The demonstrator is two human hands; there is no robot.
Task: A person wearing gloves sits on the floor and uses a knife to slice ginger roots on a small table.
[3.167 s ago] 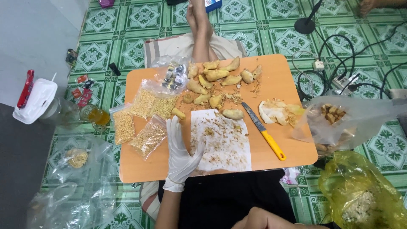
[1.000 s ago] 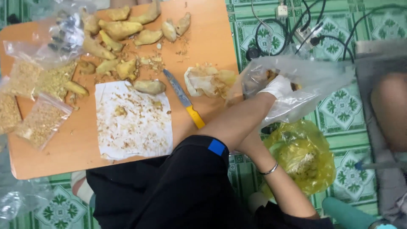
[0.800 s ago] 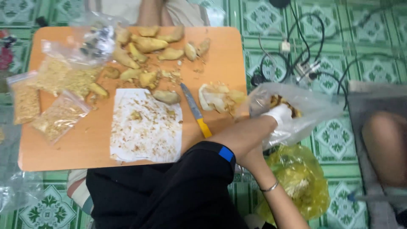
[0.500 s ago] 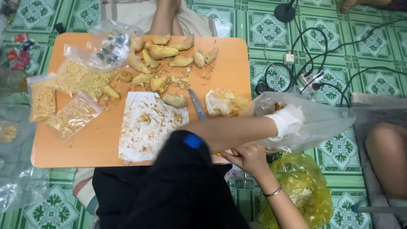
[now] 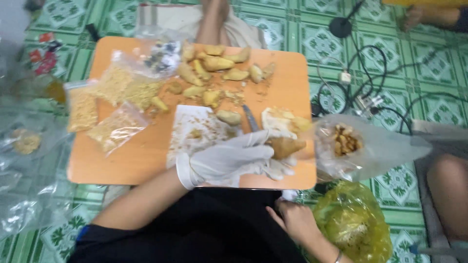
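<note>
Head view: gloved left hand (image 5: 234, 163) clenched around a brown ginger piece (image 5: 286, 146), above the orange table's (image 5: 146, 163) 4 o'clock corner. Bare right hand (image 5: 297, 224) at 6 o'clock, fingers loose, holding nothing. Unpeeled ginger pile (image 5: 219, 73) waiting at 12; peelings bagged (image 5: 360, 146) at 3.

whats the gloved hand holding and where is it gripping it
The gloved left hand holds a tan ginger-like piece by its wide end, pointed tip sticking out. The bare right hand looks empty.
</note>
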